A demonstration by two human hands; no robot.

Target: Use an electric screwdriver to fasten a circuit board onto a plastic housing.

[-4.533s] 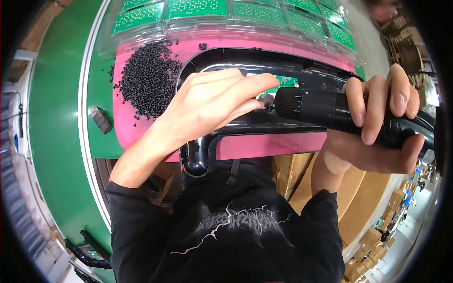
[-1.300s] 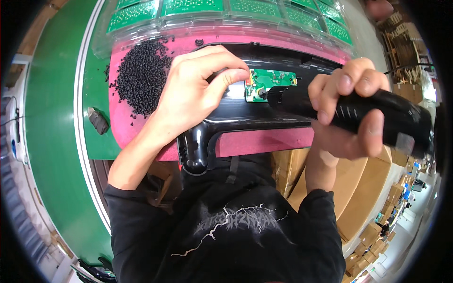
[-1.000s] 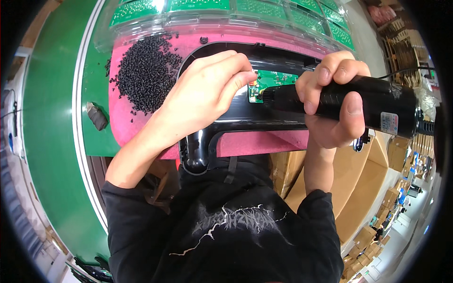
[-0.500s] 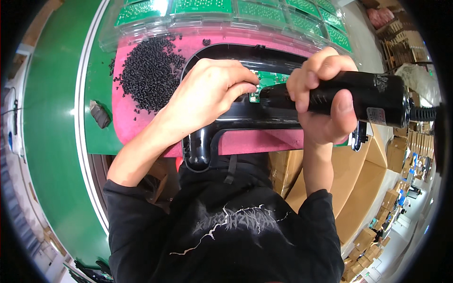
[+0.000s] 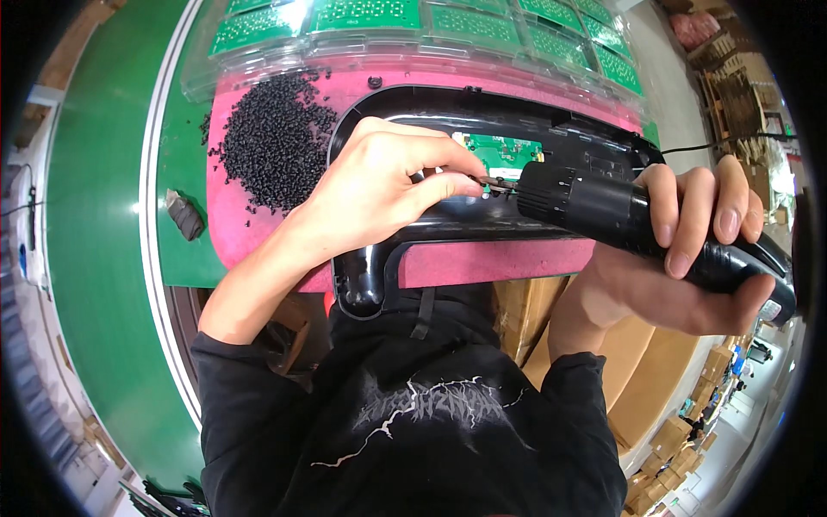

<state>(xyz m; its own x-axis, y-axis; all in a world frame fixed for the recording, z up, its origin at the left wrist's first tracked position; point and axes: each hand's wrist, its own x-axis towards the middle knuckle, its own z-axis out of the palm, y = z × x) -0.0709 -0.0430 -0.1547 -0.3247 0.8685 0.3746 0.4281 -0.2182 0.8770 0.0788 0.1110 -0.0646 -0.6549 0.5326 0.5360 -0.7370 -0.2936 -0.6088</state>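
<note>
My right hand (image 5: 680,250) wraps around a black electric screwdriver (image 5: 586,198), which points left. Its metal bit (image 5: 508,184) reaches to the fingertips of my left hand (image 5: 388,177). Thumb and index finger there pinch what looks like a small dark screw at the bit's tip. Both hands are above a curved black plastic housing (image 5: 465,226), lying with its hollow side up. Inside it sits a green circuit board (image 5: 508,153), partly hidden by the left fingers and the bit.
Left of the housing, a heap of small black screw-like pieces (image 5: 271,142) lies on the pink mat (image 5: 237,233). Clear plastic trays (image 5: 413,47) with green boards stand behind. A dark wrapped lump (image 5: 183,215) lies on the green table (image 5: 103,215). Cardboard boxes (image 5: 633,362) stand at right.
The screwdriver has pulled back from the board to the right and turned, its bit now in view. My right hand has moved right and lower; my left fingers have shifted slightly right to the bit.
</note>
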